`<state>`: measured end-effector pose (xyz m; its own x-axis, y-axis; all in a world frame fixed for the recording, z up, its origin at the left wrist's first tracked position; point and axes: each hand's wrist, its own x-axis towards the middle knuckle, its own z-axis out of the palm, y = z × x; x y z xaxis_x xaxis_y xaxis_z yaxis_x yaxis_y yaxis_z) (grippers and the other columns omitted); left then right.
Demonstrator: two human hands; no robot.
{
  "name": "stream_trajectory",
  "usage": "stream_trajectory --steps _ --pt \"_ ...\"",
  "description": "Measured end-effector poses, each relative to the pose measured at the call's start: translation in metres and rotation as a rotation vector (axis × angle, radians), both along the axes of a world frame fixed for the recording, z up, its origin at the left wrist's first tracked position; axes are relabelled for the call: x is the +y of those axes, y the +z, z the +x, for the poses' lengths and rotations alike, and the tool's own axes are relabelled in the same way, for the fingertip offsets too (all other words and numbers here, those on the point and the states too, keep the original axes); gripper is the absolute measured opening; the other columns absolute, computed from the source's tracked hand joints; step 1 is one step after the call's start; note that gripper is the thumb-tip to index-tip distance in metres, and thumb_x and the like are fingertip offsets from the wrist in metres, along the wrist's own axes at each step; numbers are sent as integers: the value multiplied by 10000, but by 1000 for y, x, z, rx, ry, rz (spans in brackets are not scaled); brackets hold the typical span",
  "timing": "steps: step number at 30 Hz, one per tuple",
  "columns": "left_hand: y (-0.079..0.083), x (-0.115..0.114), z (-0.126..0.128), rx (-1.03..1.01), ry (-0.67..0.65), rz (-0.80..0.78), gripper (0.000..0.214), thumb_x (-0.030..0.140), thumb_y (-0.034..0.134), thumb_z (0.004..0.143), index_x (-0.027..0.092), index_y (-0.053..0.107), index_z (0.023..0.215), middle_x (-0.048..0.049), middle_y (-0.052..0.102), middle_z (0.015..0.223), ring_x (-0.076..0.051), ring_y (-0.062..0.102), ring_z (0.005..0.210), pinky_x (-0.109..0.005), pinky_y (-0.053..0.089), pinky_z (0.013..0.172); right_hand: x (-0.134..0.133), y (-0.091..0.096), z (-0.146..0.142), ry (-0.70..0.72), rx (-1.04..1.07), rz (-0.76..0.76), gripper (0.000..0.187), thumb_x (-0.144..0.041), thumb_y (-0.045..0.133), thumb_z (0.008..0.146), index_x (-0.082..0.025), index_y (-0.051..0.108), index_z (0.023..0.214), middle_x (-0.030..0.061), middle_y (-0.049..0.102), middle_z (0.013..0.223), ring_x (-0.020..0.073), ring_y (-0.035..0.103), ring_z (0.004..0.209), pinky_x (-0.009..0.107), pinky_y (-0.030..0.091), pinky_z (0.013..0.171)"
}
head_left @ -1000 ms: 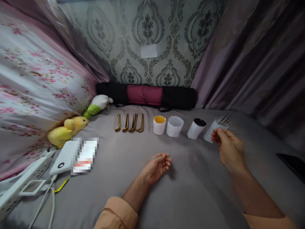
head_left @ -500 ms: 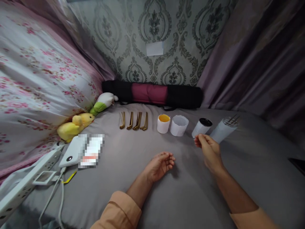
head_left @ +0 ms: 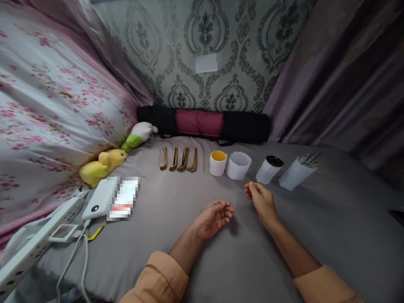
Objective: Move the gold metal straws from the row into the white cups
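My left hand (head_left: 215, 219) rests palm up on the grey sheet (head_left: 176, 198), its fingers loosely curled and apart, with nothing in it. My right hand (head_left: 260, 200) is just to its right, thumb against the curled fingers; nothing sticks out of it. It is in front of the paper-wrapped black-lined can (head_left: 264, 172) and touches none of the containers. To the left of that can are a wide white paper-wrapped cup (head_left: 239, 168) and a smaller one with a yellow inside (head_left: 217, 165). At the right leans a tall wrapped jar (head_left: 295, 174) with thin metal rods (head_left: 311, 159) in its mouth.
Several small groups of gold bent rods (head_left: 183, 160) lie left of the cups. A black and maroon roll bag (head_left: 202, 123) runs along the wall. At left are a yellow plush toy (head_left: 102, 168), a white power bank (head_left: 101, 200), cables and a power strip (head_left: 34, 250).
My right hand has moved left and slightly down, away from the can and the jar. My left hand stays where it was. The view has shifted slightly.
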<state>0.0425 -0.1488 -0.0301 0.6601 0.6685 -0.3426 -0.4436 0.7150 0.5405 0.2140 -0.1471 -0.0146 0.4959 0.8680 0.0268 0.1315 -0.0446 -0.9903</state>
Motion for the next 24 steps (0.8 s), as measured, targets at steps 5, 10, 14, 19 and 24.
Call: stream_trajectory --steps 5,10,14,19,24 --pt "1 0 0 8 -1 -1 93 185 533 774 107 538 825 -69 599 774 -85 557 609 -196 404 565 1 -13 2 -3 -46 -5 378 -522 501 716 -159 608 719 42 593 640 150 551 610 253 418 555" --pt "3 -1 1 14 -2 -3 92 191 544 770 110 539 813 -66 597 770 -81 555 610 -192 404 570 1 -25 3 13 -116 -11 407 -537 469 725 -155 606 736 57 602 653 164 562 622 268 425 564" --pt "2 0 1 13 -4 3 85 189 536 774 114 540 814 -65 599 765 -83 555 608 -198 405 572 0 -27 3 22 -167 -17 421 -554 452 728 -161 602 738 56 610 661 167 563 620 272 425 571" --pt "0 0 2 6 -1 14 93 191 532 778 109 545 820 -70 605 767 -88 559 614 -201 409 577 -2 -27 1 36 -199 -10 425 -560 440 734 -165 596 730 59 613 663 170 564 633 270 423 583" --pt "0 0 2 6 -4 6 87 185 527 781 107 547 814 -68 606 761 -85 558 602 -198 411 571 -4 -28 1 50 -236 12 415 -549 430 748 -169 595 735 49 612 666 158 557 624 263 415 589"
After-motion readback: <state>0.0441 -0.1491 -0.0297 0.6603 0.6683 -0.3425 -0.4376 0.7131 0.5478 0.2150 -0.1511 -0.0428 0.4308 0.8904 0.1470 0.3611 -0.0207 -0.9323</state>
